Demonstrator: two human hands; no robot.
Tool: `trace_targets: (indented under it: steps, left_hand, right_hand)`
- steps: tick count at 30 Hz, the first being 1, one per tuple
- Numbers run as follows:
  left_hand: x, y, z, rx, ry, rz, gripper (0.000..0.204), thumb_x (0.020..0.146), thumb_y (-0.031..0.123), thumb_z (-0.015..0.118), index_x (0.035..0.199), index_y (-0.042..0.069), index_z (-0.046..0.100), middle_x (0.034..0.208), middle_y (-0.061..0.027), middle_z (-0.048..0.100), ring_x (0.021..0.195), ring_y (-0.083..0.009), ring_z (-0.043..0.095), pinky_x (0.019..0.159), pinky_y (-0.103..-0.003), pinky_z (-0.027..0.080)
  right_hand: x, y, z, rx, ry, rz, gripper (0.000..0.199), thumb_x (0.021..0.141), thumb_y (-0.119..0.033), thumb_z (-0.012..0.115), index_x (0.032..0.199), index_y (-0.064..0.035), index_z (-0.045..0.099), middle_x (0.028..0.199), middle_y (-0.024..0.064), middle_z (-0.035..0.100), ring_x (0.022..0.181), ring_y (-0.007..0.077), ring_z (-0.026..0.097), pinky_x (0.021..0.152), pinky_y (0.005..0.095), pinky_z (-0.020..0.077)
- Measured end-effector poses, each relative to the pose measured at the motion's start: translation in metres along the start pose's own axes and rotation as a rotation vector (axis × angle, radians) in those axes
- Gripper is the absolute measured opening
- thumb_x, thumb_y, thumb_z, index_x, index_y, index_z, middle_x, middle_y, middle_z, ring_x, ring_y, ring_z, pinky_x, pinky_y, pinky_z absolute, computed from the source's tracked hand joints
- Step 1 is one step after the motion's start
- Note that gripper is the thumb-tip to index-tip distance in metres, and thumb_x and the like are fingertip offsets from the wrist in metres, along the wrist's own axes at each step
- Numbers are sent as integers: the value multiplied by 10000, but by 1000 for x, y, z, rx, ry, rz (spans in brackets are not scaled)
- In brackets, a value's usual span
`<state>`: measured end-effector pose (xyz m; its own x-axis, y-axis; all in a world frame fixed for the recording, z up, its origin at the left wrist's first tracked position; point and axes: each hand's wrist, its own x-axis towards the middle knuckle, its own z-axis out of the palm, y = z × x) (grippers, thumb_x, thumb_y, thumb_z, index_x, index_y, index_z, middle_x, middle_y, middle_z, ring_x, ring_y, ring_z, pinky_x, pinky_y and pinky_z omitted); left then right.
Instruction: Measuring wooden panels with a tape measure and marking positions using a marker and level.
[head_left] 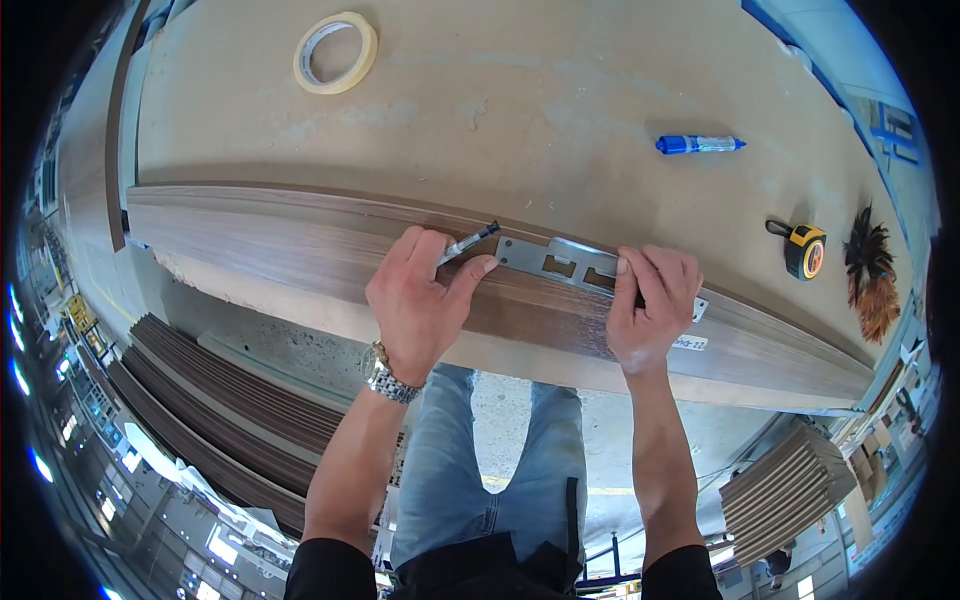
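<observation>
A long wood-grain door frame profile [300, 230] lies across the table in front of me. On its upper edge sits a silver metal strike plate [522, 256] with rectangular cutouts and screw holes. My right hand [655, 305] grips the plate's right part, fingers and thumb pressed on it. My left hand [422, 295] is closed round a slim pen [468, 243] with a clear barrel and a dark end pointing up and right. The left thumb tip is close to the plate's left end. A small white label [690, 343] shows on the profile beside the right hand.
On the brown table are a roll of masking tape [368, 60], a blue marker [700, 145], a yellow-black tape measure [805, 248] and a feather duster [872, 275]. Stacked dark profiles [230, 400] stand below left. More stacked boards [785, 490] are at lower right.
</observation>
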<state>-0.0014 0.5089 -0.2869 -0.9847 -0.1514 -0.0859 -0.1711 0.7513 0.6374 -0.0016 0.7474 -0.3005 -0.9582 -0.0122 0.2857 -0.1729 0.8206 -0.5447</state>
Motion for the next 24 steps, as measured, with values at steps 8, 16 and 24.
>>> trace_targets:
  steps: [8,16,24]
  left_hand:
    - [4,8,-3,10,-39,-29,324,711,229,851,758,61,577,690,-62,542,567,-243,534,514,-361,410]
    - [6,14,-5,30,-91,-86,341,710,234,855,754,55,568,687,-65,546,556,-233,534,506,-355,410]
    - [8,17,-7,15,-102,-94,354,703,226,861,736,44,559,677,-77,543,555,-235,527,508,-354,410]
  right_hand:
    - [0,2,1,29,6,1,93,793,-14,704,883,-35,713,877,51,628,832,248,564,767,371,406]
    - [0,7,2,47,22,-10,95,780,-21,706,869,-53,703,877,35,620,825,239,555,755,374,387]
    - [2,8,0,51,14,-15,86,783,-25,711,866,-44,709,854,38,619,818,234,561,753,368,391]
